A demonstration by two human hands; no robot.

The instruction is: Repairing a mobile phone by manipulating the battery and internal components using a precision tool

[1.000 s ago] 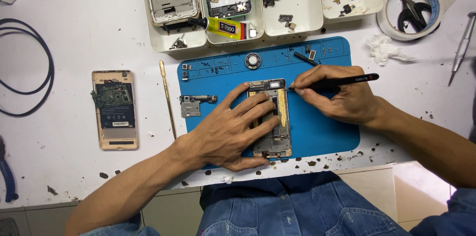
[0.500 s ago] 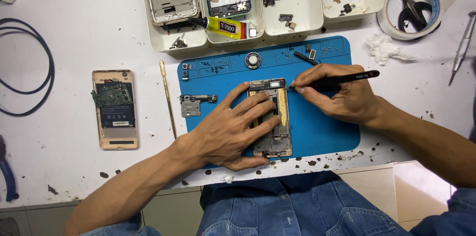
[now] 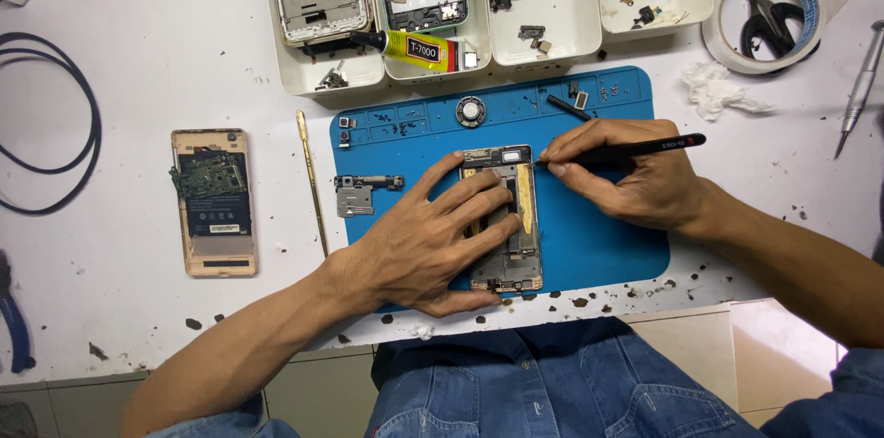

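An opened phone frame (image 3: 517,175) lies upright on a blue work mat (image 3: 608,245). My left hand (image 3: 424,240) lies flat over the frame's middle and pins it down. My right hand (image 3: 635,175) grips black tweezers (image 3: 635,148), whose tip touches the frame's upper right edge. A small metal bracket part (image 3: 354,194) rests on the mat left of the frame.
A gold phone back with a circuit board (image 3: 212,201) lies left of the mat beside a thin gold pry tool (image 3: 312,182). White trays (image 3: 552,37) with phone parts and a yellow glue tube (image 3: 414,48) stand behind. Tape roll with scissors (image 3: 764,5), screwdriver (image 3: 861,88) and crumpled tissue (image 3: 718,93) sit right; black cable (image 3: 87,125) left.
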